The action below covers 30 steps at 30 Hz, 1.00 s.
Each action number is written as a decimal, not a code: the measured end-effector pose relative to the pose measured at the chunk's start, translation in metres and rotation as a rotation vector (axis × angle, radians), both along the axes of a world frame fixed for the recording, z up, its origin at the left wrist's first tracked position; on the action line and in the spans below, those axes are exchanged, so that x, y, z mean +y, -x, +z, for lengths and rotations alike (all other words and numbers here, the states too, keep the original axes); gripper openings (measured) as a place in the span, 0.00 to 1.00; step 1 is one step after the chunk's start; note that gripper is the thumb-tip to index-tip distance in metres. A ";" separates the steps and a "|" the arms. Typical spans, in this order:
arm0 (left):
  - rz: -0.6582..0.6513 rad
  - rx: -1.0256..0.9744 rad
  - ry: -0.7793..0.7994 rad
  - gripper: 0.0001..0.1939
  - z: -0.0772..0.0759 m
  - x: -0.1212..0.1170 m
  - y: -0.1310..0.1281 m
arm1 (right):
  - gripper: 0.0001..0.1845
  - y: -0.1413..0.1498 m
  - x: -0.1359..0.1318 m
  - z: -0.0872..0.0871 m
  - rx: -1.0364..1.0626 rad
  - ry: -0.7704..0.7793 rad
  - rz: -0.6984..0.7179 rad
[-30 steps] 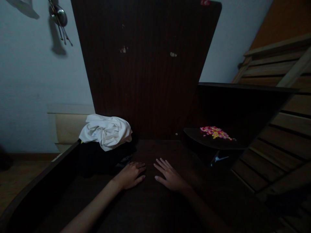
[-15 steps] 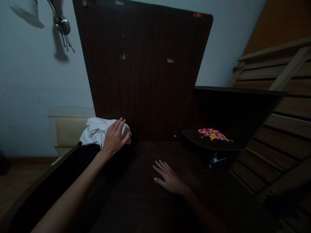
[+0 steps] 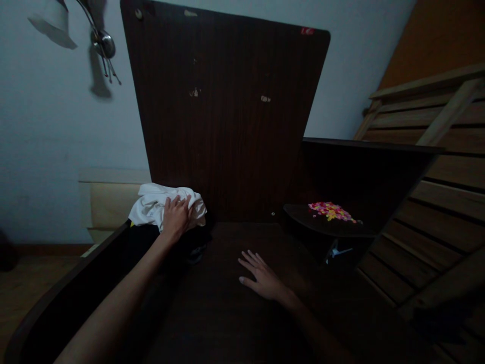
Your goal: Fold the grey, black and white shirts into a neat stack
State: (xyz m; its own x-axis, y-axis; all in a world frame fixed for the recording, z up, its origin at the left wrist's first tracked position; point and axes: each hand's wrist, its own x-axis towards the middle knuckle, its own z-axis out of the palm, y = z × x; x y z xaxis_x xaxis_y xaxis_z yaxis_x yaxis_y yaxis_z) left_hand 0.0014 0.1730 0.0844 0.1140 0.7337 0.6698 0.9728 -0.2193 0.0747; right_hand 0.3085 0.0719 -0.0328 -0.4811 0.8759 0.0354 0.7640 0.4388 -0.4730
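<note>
At the left of the dark wooden desk [image 3: 227, 313], a crumpled piece of white clothing [image 3: 153, 206], with what looks like a small tag, lies on a pile of black cloth [image 3: 146, 242]. My left hand [image 3: 177, 218] is on the white clothing's right part, its fingers bent into the folds. The fingertips are partly sunk in the fabric. My right hand [image 3: 265, 278] rests palm down on the middle of the desk, fingers spread and nothing in it.
A tall dark panel [image 3: 227, 126] rises at the back. Small pink, red and yellow pieces [image 3: 331, 211] lie on a curved shelf [image 3: 299, 212] at right. Wooden slats [image 3: 450, 197] stand beyond, and a wall lamp [image 3: 104, 44] hangs upper left.
My left hand has left the desktop, moved up and left, and come onto the white clothing, its fingers now curling into it. My right hand stays in place. The view has tilted up slightly.
</note>
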 end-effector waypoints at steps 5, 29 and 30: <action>-0.061 -0.244 0.020 0.24 0.029 -0.011 -0.024 | 0.35 -0.003 0.007 -0.005 0.099 0.005 0.002; -0.767 -0.243 0.180 0.37 0.028 -0.049 -0.120 | 0.47 0.012 0.013 0.026 1.081 0.047 -0.198; -0.751 -0.259 0.185 0.37 0.026 -0.048 -0.118 | 0.43 0.009 0.014 0.031 1.096 0.054 -0.233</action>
State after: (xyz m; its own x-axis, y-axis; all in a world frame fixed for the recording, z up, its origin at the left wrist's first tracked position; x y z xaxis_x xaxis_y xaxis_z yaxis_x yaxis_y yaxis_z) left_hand 0.1197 0.1249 0.1102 0.4776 0.6246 0.6178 0.5178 -0.7682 0.3764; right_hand 0.2991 0.0855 -0.0023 -0.0371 0.9538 0.2982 -0.0160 0.2978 -0.9545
